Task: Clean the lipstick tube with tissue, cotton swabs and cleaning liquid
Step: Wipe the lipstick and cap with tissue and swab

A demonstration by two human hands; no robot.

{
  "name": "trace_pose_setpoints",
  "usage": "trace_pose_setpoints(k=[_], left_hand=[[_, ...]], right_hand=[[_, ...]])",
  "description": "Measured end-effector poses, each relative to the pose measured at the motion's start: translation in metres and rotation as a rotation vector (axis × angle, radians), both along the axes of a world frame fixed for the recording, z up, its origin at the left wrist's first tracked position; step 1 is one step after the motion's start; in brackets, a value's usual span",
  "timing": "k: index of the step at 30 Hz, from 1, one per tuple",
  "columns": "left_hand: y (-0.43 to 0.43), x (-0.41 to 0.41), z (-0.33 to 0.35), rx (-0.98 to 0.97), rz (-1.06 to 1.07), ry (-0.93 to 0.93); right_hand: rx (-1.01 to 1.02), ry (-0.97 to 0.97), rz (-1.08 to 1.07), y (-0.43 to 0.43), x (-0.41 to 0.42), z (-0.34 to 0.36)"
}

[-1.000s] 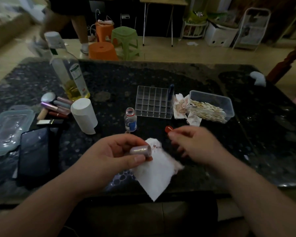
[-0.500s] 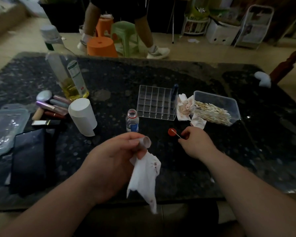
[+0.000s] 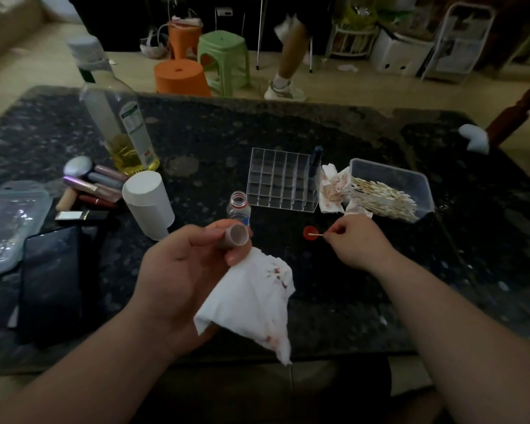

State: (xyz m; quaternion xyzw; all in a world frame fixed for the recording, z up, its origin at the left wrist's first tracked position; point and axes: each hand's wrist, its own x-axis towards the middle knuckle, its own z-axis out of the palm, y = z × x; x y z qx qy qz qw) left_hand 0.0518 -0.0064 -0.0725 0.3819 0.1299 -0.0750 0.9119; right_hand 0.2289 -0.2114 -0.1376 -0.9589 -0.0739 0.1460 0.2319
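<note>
My left hand grips a silvery lipstick tube, its open end facing up toward me, together with a white tissue stained red that hangs below the fingers. My right hand pinches a cotton swab whose tip rests in a small red bottle cap lying on the table. The small open bottle of cleaning liquid stands just behind the tube.
A clear grid organiser, used tissues and a clear box of cotton swabs stand behind my right hand. Left: a tissue roll, oil bottle, several lipsticks, a phone, a plastic lid. A person walks beyond the table.
My left hand lifted the tube and tissue off the table and turned the tube's open end up. My right hand moved right and dipped the swab into the red cap.
</note>
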Motion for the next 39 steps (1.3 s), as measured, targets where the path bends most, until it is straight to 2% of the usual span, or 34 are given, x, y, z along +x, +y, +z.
trace_pose_setpoints(k=[14,21,24,28,31,39], left_hand=[[0.002,0.004,-0.007,-0.192,-0.076,-0.025],[-0.001,0.005,-0.006,-0.155,-0.089,-0.065],[-0.005,0.005,-0.003,-0.063,-0.070,-0.030],[-0.008,0.002,-0.002,0.068,-0.075,0.022],[-0.008,0.004,-0.006,0.105,-0.061,0.048],[-0.008,0.005,-0.010,0.071,-0.067,0.119]], right_hand=[[0.034,0.042,-0.075,0.005,-0.001,-0.002],[0.111,0.020,-0.102,0.008,-0.003,0.000],[0.116,0.026,-0.108,0.008,-0.002,0.006],[0.111,-0.061,-0.080,0.006,-0.002,0.016],[0.095,-0.030,-0.067,0.004,-0.003,0.017],[0.248,-0.020,-0.130,0.000,-0.004,0.020]])
